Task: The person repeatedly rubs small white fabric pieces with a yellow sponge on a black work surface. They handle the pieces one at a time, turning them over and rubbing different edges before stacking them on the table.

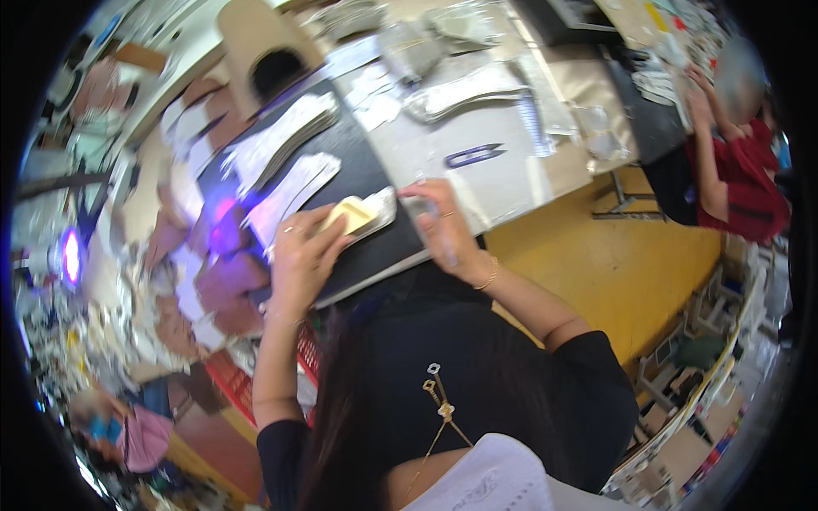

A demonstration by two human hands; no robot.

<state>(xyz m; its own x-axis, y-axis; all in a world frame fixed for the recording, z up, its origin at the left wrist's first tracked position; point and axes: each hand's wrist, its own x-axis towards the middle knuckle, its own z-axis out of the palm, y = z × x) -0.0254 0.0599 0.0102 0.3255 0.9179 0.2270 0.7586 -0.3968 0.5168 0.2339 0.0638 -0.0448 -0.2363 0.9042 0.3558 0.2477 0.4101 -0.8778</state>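
My left hand [304,253] grips a pale yellow block [352,215] with a recessed middle, thumb and fingers bent around its edge. Directly beneath the block lies a whitish cut piece [383,207], partly hidden by it. At the right end of that piece is my right hand [449,234], its fingers closed round a slim, pale, pen-like stick [423,207]; blur hides its exact kind. Both hands are over a black board [354,157]. Left of them, another pale cut piece [300,189] lies beside a curved stack of similar pieces [285,140].
Purple thread snips [475,156] lie on the grey tabletop, below another stack [467,90]. Brown and white cut pieces [230,285] crowd the left side, near a glowing purple lamp [71,256]. A red crate [232,387] stands below. A person in red [743,183] works at right.
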